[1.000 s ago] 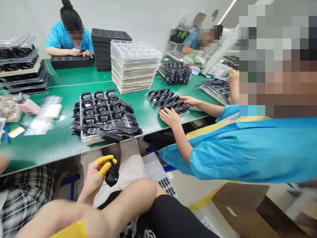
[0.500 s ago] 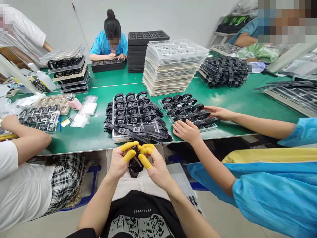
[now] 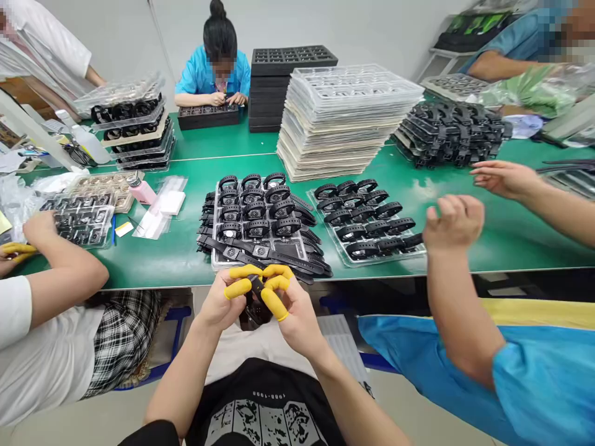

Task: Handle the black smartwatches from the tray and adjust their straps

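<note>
Yellow finger cots cover several fingertips of both my hands. Above my lap, just off the table's front edge, my left hand (image 3: 225, 303) pinches the strap of a black wristwatch (image 3: 256, 286) from one side. On the opposite side, my right hand (image 3: 294, 310) grips the same strap between thumb and fingers. The watch's lower part hangs beneath my fingers, partly hidden by them. Straight ahead on the table is a clear tray (image 3: 297, 249) of black watches with looped straps, and other watches lie flat across its front.
A second watch tray (image 3: 343, 257) lies to the right, near a co-worker's hands (image 3: 453, 223). Behind stand a tall stack of clear trays (image 3: 348, 118) and black foam trays (image 3: 274, 93). A pink bottle (image 3: 142, 189) is at left. A co-worker sits on each side.
The co-worker at right has lifted both hands off the second tray and moved them right. My hands stay together on the watch strap, with the strap piece turned slightly. The view has shifted a little.
</note>
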The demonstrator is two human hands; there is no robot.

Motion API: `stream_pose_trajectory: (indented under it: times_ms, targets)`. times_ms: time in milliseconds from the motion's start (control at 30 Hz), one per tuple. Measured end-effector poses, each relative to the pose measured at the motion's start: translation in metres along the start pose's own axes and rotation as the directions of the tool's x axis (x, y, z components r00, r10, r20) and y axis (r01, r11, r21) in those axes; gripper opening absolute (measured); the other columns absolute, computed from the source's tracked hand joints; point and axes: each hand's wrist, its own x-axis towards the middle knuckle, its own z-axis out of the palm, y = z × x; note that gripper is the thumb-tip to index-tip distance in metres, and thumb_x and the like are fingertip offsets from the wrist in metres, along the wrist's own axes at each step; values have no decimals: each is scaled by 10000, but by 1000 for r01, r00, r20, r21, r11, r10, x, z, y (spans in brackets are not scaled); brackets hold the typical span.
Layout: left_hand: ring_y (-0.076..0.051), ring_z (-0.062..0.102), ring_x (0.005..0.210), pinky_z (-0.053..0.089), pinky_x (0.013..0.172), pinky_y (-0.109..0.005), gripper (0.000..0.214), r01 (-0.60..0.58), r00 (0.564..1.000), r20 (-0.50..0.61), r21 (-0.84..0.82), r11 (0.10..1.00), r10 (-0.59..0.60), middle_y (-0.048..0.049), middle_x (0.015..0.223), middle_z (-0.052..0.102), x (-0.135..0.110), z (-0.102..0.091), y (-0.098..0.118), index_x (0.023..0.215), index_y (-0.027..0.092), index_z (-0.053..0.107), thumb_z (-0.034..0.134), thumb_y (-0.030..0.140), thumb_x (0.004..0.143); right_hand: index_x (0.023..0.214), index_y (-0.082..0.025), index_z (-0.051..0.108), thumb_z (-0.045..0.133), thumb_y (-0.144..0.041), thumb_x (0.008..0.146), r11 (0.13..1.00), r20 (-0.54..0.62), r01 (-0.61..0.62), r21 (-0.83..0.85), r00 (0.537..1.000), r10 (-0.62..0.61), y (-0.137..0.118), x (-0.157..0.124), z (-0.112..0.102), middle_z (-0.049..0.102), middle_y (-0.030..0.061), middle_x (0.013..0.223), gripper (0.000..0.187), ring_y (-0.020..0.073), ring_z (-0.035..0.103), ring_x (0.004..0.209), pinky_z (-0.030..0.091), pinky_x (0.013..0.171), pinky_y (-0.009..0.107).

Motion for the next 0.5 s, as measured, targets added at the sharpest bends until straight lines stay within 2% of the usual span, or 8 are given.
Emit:
stream_pose_trajectory:
  times_ms: [67,133,300,500]
  targets:
    - [-165,658,779,557,729,-281,396,13,999,30,-19,1000,-13,-66,881,737,2,1,2,834,178,895,1074,430,588,855,-247,669,739,-539,1008,999,-7,12,-32,1000,-12,-1,2,1,656,96,1167,338,250,662,1078,586,914,399]
    - [-159,642,763,530,691,-269,387,27,998,52,-12,1000,-26,-61,879,724,3,2,4,831,173,886,1072,411,588,857,-249,672,748,-535,1002,1000,-5,18,10,1000,-17,-1,4,1,668,98,1175,329,256,669,1089,591,942,413]
    - [-132,588,708,471,610,-236,451,-39,997,63,66,997,34,-57,850,690,6,8,6,813,142,864,1062,497,618,904,-250,694,701,-612,1018,991,-28,36,130,999,-32,1,9,3,662,113,1230,380,276,687,1140,584,1052,479]
    - [-130,592,694,482,623,-240,484,-34,999,18,73,997,33,-54,826,698,8,2,3,847,144,874,1069,516,607,973,-268,758,729,-536,1022,995,-91,88,-52,992,-92,-1,17,8,675,107,1218,274,277,655,1188,552,1070,475]
